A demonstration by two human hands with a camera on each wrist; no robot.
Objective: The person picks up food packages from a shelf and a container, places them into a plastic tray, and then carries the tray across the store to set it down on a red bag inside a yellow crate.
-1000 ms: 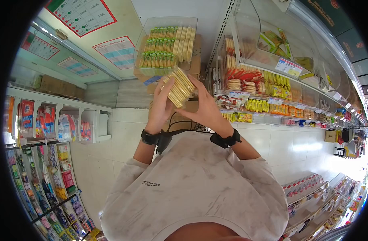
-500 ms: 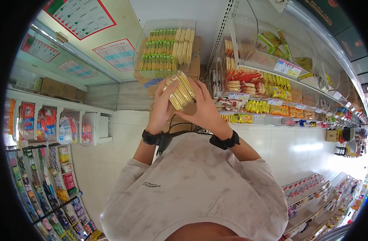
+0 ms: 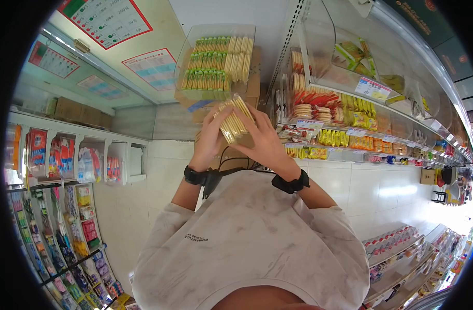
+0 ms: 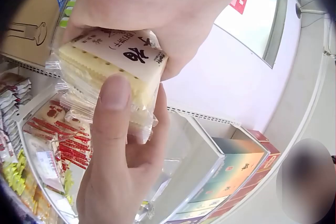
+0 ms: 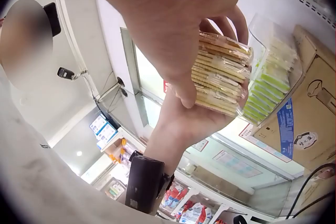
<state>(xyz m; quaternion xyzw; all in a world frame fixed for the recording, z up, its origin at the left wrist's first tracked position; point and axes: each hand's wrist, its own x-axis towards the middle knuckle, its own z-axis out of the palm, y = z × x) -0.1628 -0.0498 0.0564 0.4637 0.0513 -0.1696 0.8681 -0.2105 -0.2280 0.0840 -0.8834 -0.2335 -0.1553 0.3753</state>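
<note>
A stack of thin biscuits (image 3: 232, 125) in clear wrappers is held between both hands in front of the chest. My left hand (image 3: 208, 139) grips its left side, and my right hand (image 3: 267, 142) grips the right side. In the left wrist view, the top biscuit packet (image 4: 113, 58) has a pale label with dark characters, and the right thumb (image 4: 114, 103) presses on its face. The right wrist view shows the packets' edges (image 5: 220, 74) layered between the two hands. Beyond the hands stands a clear plastic bin (image 3: 189, 44) with rows of green-wrapped and pale packets.
The bin sits on a cardboard box (image 3: 254, 72). At the right, shelves hold clear bins of wrapped snacks (image 3: 319, 103) with price tags (image 3: 372, 88). A white rack (image 3: 92, 134) with hanging bags stands on the left. Black cables (image 3: 241, 155) run below the hands.
The biscuit stack has come slightly back from the bin, toward the chest. The right hand's fingers have shifted inward over it. Both hands keep their grip.
</note>
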